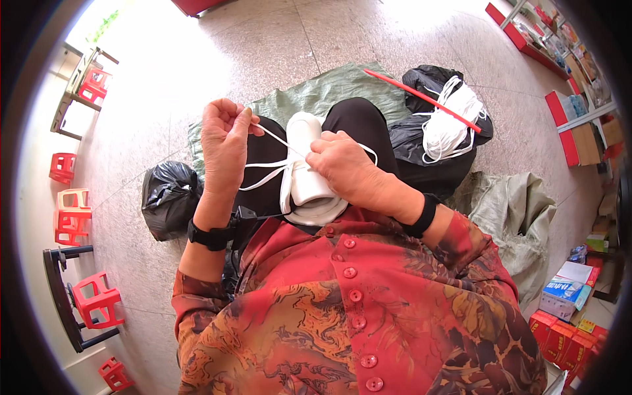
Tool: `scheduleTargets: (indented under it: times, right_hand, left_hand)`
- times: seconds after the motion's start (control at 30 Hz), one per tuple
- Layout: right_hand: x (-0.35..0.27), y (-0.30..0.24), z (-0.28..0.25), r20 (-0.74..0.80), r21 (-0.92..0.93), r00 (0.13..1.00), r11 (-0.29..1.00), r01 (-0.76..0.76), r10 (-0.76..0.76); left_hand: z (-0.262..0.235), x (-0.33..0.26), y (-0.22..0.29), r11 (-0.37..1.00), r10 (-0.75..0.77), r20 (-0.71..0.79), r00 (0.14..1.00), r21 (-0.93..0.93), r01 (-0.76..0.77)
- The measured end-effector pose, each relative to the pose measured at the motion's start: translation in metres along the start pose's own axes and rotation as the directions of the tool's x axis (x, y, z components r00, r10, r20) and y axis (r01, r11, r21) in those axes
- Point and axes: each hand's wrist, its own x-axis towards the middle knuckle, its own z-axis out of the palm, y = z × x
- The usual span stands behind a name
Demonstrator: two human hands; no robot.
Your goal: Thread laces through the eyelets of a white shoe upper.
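Observation:
A white shoe (305,131) rests between my knees, its toe pointing away from me and its opening toward my body. White shoelace (273,135) runs from the shoe's upper to my left hand (226,135), which is raised to the left and pinches the lace between thumb and fingers. Over the right side of the shoe, my right hand (350,166) has its fingers closed at the lacing; the lace appears to pass under them, though its exact grip is partly hidden. Loose loops of lace hang out on both sides of the shoe.
A bundle of white laces (454,122) lies on black plastic bags (421,141) to my right, with a red stick (421,99) across it. Another black bag (170,201) sits left. Green woven sheeting (296,92) lies beyond my knees. Red stools (99,299) and stocked shelves flank the room.

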Motion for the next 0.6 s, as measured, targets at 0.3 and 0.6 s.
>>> scheduleTargets:
  times: [0.3, 0.6]
  right_hand:
    - [-0.015, 0.006, 0.016, -0.160, 0.145, 0.979, 0.984, -0.102, 0.125]
    - [-0.014, -0.002, 0.031, -0.091, 0.600, 0.893, 0.740, -0.305, 0.442]
  left_hand:
    - [0.017, -0.037, 0.012, 0.545, 0.429, 0.154, 0.890, 0.741, -0.391]
    - [0.028, -0.078, -0.013, 0.449, 0.127, 0.369, 0.921, 0.806, -0.385]
